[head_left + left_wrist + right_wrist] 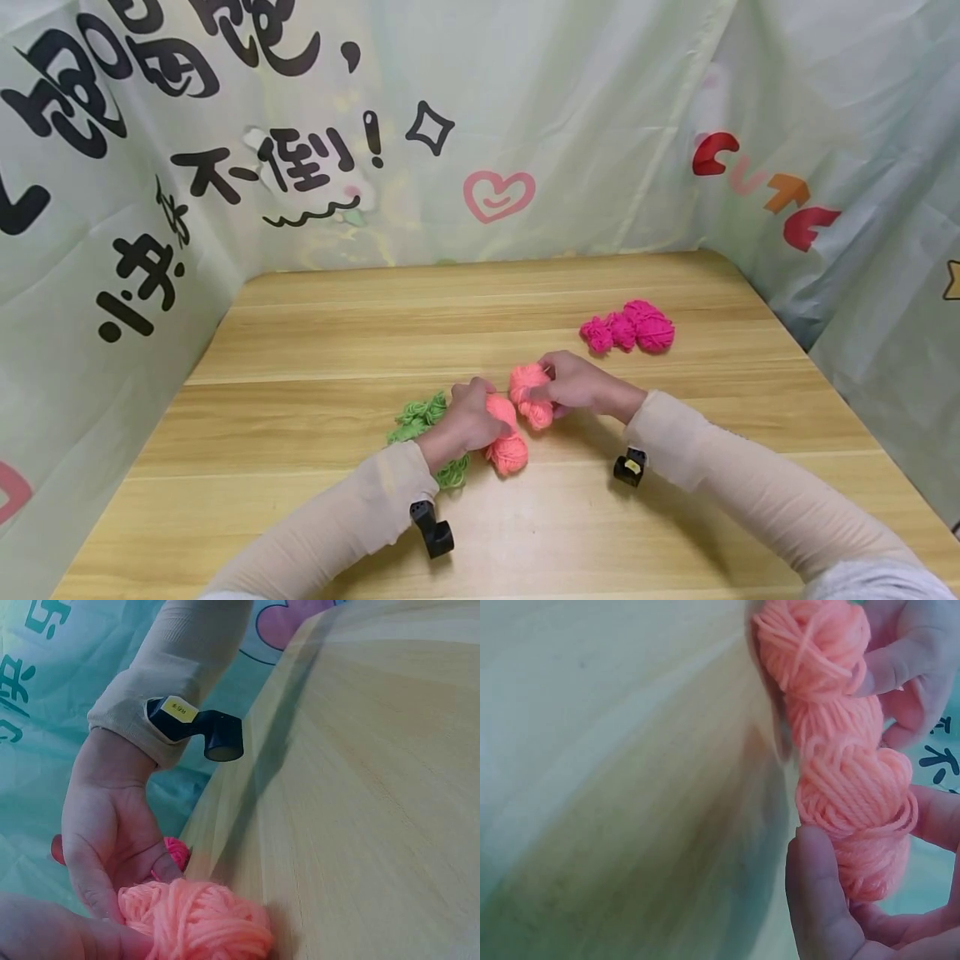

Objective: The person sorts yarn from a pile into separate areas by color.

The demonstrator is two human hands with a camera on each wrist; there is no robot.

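1. Pale wood-grain table [315,333], lumpy coral-pink yarn bundles [507,454] mid-table, loopy green yarn [416,419] at their nine o'clock, knobbly magenta yarn [651,329] at two.
2. Left hand [468,418] curls round the nearer bundle; right hand [587,385] pinches the farther bundle [535,414].
3. Probably light, squishy; I'd grab the fat lobes.

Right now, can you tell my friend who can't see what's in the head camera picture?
A person's left hand and right hand each hold coral yarn at a wooden table. Green yarn lies partly hidden by the left hand; bright pink yarn lies farther back, to the right. Behind hangs a pale printed curtain.
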